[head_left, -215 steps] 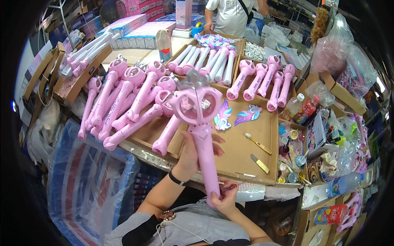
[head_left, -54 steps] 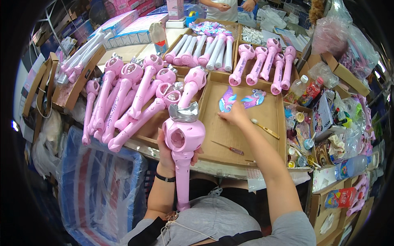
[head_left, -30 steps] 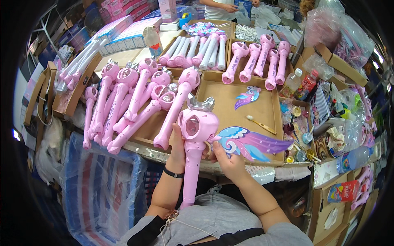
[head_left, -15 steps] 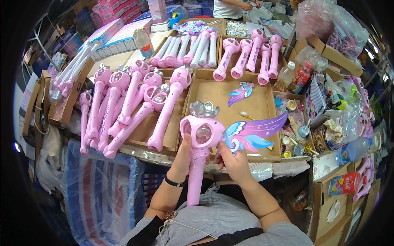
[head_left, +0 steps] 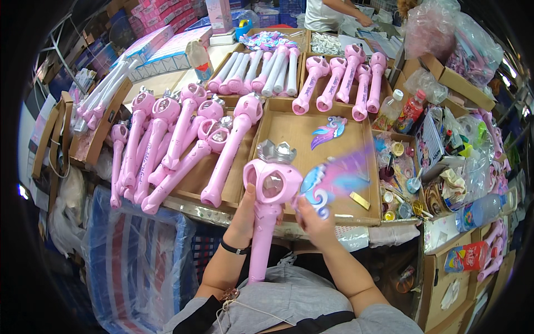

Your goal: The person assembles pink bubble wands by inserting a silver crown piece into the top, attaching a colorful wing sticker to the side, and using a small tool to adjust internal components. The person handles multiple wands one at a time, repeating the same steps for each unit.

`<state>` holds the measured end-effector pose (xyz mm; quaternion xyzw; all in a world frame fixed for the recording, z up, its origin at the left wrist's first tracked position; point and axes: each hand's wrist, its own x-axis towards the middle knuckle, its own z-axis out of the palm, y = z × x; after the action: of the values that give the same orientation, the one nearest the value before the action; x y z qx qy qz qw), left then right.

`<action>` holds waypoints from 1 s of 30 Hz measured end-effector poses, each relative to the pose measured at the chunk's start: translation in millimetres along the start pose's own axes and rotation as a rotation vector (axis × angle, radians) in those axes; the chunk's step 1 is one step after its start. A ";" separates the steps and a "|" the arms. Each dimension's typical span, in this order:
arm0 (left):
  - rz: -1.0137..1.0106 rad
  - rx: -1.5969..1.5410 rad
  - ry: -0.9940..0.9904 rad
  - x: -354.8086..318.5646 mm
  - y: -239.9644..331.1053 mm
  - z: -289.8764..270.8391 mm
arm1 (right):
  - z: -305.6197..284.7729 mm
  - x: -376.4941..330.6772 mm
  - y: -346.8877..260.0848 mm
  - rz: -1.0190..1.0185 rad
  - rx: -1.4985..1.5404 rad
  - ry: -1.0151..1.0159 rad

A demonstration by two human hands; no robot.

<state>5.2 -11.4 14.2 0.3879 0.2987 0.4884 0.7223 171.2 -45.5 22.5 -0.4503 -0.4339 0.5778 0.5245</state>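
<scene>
Left hand [head_left: 243, 221] clasped the crowned pink wand [head_left: 266, 222]; right hand [head_left: 319, 224] pinched a feathered wing [head_left: 332, 179].
At the cardboard tray's [head_left: 281, 125] near edge, I saw the wing just right of the wand's head, right hand nearer, long axis slanting toward the tray's right edge. Blur smeared its tip; I couldn't tell whether its root touched the wand.
</scene>
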 end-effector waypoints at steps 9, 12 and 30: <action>0.310 0.027 0.333 27.2 17.4 8.1 | 10.3 -41.1 47.5 0.047 0.001 -0.230; 0.267 -0.246 0.051 26.8 13.5 6.3 | -1.5 -35.9 58.5 0.103 0.484 -0.280; 0.350 0.278 0.212 8.9 -0.7 42.6 | 18.2 12.9 -2.4 -0.614 -0.363 0.331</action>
<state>43.2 -14.7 35.3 0.4761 0.3655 0.5980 0.5312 153.4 -32.9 28.0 -0.4719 -0.5531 0.2274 0.6478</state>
